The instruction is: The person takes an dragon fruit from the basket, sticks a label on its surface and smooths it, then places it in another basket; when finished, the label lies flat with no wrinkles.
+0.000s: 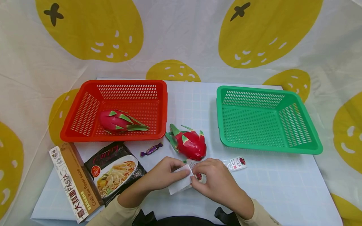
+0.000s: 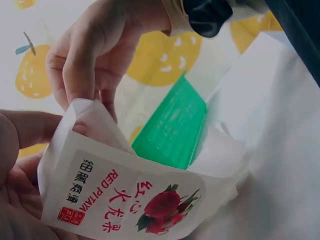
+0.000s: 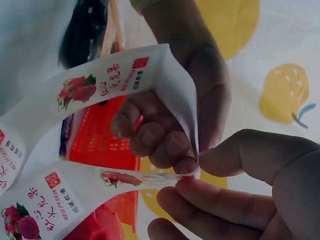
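Note:
Both hands hold a white strip of red pitaya labels (image 1: 179, 187), close to the table's front. My left hand (image 1: 165, 174) grips its folded white part between thumb and fingers. Opposite it, my right hand (image 1: 217, 180) pinches the strip's edge with thumb and fingertips. In the right wrist view the label strip (image 3: 107, 87) bends in a loop, with pitaya pictures and red lettering showing. One end of it lies on the table to the right of the right hand. Just beyond the hands sits a red dragon fruit (image 1: 193, 146) with green-tipped scales.
A red basket (image 1: 121, 83) at back left holds another dragon fruit (image 1: 113, 121). Back right stands a green basket (image 1: 268, 150). A purple-wrapped candy (image 1: 151, 150), a black noodle packet (image 1: 116, 172) and a brown-and-white pasta box (image 1: 76, 182) lie left of the hands.

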The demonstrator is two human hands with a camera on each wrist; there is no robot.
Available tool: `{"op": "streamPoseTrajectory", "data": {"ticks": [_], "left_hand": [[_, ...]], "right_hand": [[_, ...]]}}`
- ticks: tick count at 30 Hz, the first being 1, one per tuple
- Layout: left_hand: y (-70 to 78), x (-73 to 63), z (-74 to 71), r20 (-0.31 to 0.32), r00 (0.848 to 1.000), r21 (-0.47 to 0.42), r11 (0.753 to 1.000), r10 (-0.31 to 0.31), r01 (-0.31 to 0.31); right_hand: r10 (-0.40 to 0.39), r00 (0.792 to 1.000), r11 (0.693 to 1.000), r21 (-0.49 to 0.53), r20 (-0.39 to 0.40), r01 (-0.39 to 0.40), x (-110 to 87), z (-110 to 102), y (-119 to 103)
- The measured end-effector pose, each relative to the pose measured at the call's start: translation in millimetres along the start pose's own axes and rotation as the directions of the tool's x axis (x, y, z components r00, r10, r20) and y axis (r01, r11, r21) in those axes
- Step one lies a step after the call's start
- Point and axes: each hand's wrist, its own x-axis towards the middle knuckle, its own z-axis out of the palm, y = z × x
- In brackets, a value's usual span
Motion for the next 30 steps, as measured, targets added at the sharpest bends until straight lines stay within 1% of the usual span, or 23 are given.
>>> {"op": "streamPoseTrajectory", "data": {"ticks": [2, 5, 8, 12, 16, 21, 26, 30], "left_hand": [[0.4, -0.1, -0.2, 0.023, 1.000, -0.044, 0.999, -0.012, 0.013], [0.8, 0.0, -0.9, 0.050, 0.998, -0.065, 0.997, -0.029, 0.032], [0.6, 0.4, -1.3, 0.062, 0.997, -0.033, 0.999, -0.034, 0.036], [0.1, 0.9, -1.9, 0.067, 0.998, 0.025, 1.000, -0.004, 0.002], [1.2, 0.5, -2.7, 0.073, 0.997, 0.048, 0.999, 0.016, -0.020], [3.4, -0.3, -3.6, 0.078, 0.997, 0.073, 0.997, 0.010, -0.016], [1.9, -0.6, -4.7, 0.066, 0.998, 0.093, 0.995, 0.023, -0.029], [1.4, -0.2, -4.2, 0.052, 0.999, 0.105, 0.994, 0.013, -0.018]], "right_hand": [[-0.008, 1.000, 1.000, -0.015, 0.005, 0.008, 0.4, 0.0, -0.4], [-0.016, 1.000, 1.000, -0.025, 0.013, 0.016, 0.9, -0.6, -1.1], [-0.022, 0.999, 1.000, -0.015, 0.025, 0.022, 1.3, -1.0, -0.9], [-0.025, 0.998, 0.999, 0.022, 0.050, 0.024, 1.2, -0.8, 0.4], [-0.031, 0.998, 0.998, 0.058, 0.062, 0.027, 0.6, -0.9, 1.8], [-0.037, 0.997, 0.995, 0.098, 0.071, 0.030, 0.3, -1.7, 4.4], [-0.003, 0.997, 0.993, 0.120, 0.083, -0.007, 1.7, -2.4, 4.5], [0.032, 0.996, 0.992, 0.116, 0.084, -0.041, 3.1, -2.9, 1.9]]}}
